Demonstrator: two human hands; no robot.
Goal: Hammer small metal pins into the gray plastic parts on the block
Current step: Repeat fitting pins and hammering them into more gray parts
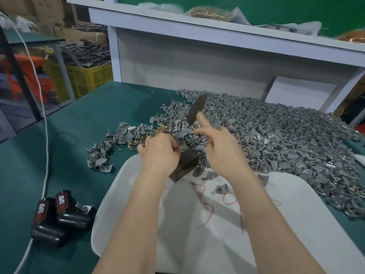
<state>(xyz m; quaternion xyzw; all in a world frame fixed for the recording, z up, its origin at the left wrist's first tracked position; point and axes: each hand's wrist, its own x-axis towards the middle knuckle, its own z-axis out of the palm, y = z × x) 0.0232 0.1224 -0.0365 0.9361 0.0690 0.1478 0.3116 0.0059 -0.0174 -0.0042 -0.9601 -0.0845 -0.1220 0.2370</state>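
Note:
A dark metal block (186,163) stands on the green table at the far edge of a white bag. My left hand (160,151) curls over the block's top and hides whatever lies under its fingers. My right hand (219,147) grips a small hammer; its dark head (196,109) is raised above and behind the block, blurred by motion. Small brass pins (158,131) lie scattered just beyond the block. A big heap of gray plastic parts (276,133) spreads to the right and back.
A white plastic bag (197,224) with red writing lies in front, with a few gray parts on it. Two black spring clamps (59,216) and a white cable (46,155) lie at the left. A smaller cluster of gray parts (106,153) sits left of the block.

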